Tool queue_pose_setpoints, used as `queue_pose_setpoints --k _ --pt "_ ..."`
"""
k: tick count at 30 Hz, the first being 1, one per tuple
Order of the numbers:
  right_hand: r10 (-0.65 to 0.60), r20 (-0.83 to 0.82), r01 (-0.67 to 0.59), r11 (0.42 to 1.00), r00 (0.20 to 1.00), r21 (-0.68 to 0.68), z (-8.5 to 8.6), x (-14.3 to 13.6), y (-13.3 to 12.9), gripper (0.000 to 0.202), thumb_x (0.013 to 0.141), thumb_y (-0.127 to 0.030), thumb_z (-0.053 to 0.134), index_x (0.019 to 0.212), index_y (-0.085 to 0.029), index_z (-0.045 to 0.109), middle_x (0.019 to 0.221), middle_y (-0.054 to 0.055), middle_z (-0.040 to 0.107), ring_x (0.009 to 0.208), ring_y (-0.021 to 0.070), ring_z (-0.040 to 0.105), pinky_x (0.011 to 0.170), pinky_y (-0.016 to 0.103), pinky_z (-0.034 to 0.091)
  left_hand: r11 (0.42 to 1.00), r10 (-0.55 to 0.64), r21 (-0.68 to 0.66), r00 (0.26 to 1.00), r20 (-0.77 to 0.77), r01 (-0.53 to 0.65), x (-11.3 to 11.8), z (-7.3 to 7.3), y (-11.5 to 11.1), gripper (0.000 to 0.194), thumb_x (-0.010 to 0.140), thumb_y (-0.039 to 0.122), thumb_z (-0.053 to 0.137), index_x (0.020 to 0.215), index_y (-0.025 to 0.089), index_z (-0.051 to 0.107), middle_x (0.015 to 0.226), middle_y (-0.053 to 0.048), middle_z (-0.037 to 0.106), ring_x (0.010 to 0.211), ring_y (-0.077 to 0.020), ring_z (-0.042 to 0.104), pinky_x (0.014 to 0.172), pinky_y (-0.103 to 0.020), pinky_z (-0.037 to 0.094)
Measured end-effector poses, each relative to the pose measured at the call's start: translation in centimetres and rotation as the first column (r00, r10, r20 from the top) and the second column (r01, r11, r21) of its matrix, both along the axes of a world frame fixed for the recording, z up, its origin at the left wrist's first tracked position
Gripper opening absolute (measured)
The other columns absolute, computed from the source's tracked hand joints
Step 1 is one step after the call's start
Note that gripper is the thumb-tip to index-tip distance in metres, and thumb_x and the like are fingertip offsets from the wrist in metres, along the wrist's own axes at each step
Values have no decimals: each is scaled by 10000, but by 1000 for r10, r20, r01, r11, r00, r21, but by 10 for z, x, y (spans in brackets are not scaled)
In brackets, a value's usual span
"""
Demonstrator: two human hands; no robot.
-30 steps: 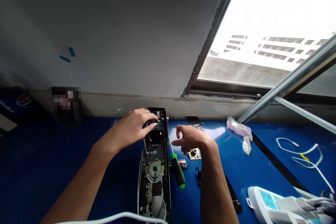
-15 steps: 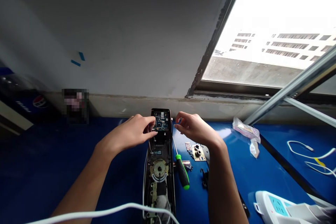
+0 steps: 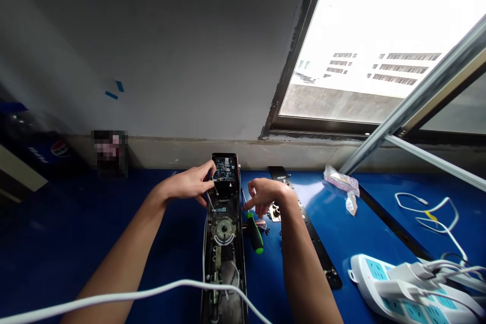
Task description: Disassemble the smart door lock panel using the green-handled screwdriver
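Bearings are taken from the round metal disc [image 3: 223,229] inside the open, long dark housing [image 3: 234,202], with twelve o'clock toward the wall [image 3: 182,50]. The housing lies lengthwise on the blue tabletop [image 3: 174,248], its far end near the wall; a circuit board [image 3: 225,169] is seated at its twelve o'clock end. The left hand [image 3: 192,182] is at eleven o'clock, over the housing's left edge, with thumb and forefinger bent and a gap visible between their tips, close beside the board; whether they grip the edge or a thin wire there cannot be determined. The right hand [image 3: 266,195] is at two o'clock, just off the housing's right side, fingers curled, thumb and forefinger parted, with nothing seen between them; contact with the shaft of the screwdriver [image 3: 255,235] below cannot be confirmed. The screwdriver's green and black handle lies at three o'clock, beside the housing. Partly behind the right hand is a metal bracket [image 3: 275,212]. Farther out at three o'clock lies a long dark plate [image 3: 322,253], partly covered by the right forearm. A plastic packet [image 3: 341,180] lies between two and three o'clock; a loaded power strip [image 3: 413,288] between three and four. A white cable [image 3: 152,293] crosses the near end at six o'clock.
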State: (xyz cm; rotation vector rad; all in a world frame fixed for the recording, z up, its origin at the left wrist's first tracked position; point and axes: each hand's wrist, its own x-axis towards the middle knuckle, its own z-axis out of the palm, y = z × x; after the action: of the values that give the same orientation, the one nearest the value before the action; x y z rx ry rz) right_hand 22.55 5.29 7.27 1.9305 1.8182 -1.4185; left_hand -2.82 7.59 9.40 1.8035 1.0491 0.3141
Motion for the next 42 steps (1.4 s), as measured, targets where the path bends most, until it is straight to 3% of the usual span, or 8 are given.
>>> queue_pose_setpoints --k 4,7,12,18,25,34,39,42 --pt "25 68 -20 997 997 -76 -7 -11 3 344 972 -377 707 1231 -158 652 1180 94 719 993 218 726 859 405 625 999 24 38 1000 5 -25 -4 -5 7 285 799 306 606 958 247 377 791 55 538 697 -222 737 561 -304 624" --pt "30 81 -22 996 996 -92 -13 -16 9 382 1010 -381 652 1335 -184 618 1342 102 643 1131 239 675 952 462 597 988 67 138 998 -17 -64 -6 -12 14 225 837 298 569 965 250 391 755 48 581 653 -216 729 538 -272 568" --pt "23 19 -23 999 1000 -38 -18 -8 13 365 1011 -374 653 1316 -177 624 1295 96 665 1070 220 695 909 432 613 945 168 298 983 -78 -138 1 -20 20 126 893 233 485 969 252 386 676 53 578 515 -176 648 498 -255 462" --pt "4 -69 -1 999 998 42 -21 1 12 357 827 -164 791 1111 -207 579 658 -12 728 686 205 765 644 279 619 878 275 426 958 -81 -216 12 -27 22 100 949 175 419 982 259 377 569 81 435 468 -146 458 496 -265 305" --pt "-16 -27 16 1000 999 16 -23 -3 16 347 743 -276 869 877 -216 555 513 -33 676 511 172 704 523 226 571 870 287 443 953 -93 -218 16 -26 20 82 978 180 408 982 258 384 563 73 469 480 -148 475 519 -267 309" --pt "-8 -24 6 994 1000 -109 -21 -8 11 158 919 -289 725 940 -180 613 602 -5 722 633 157 753 662 228 615 875 282 432 955 -92 -216 13 -28 23 77 959 193 413 1008 252 417 566 69 490 453 -150 511 486 -262 316" --pt "-16 74 22 996 997 -83 -21 -9 6 287 1014 -385 646 1190 -159 667 1126 73 724 927 178 719 822 364 624 886 257 418 962 -89 -198 13 -25 21 65 958 208 409 1001 251 433 556 67 495 458 -163 544 495 -267 351" --pt "-1 79 8 995 997 -95 -22 -7 2 340 1014 -390 646 1280 -178 642 1262 92 679 1047 211 697 895 417 613 882 262 425 961 -86 -202 14 -22 19 67 959 198 405 994 248 432 554 68 482 460 -162 543 508 -272 355"
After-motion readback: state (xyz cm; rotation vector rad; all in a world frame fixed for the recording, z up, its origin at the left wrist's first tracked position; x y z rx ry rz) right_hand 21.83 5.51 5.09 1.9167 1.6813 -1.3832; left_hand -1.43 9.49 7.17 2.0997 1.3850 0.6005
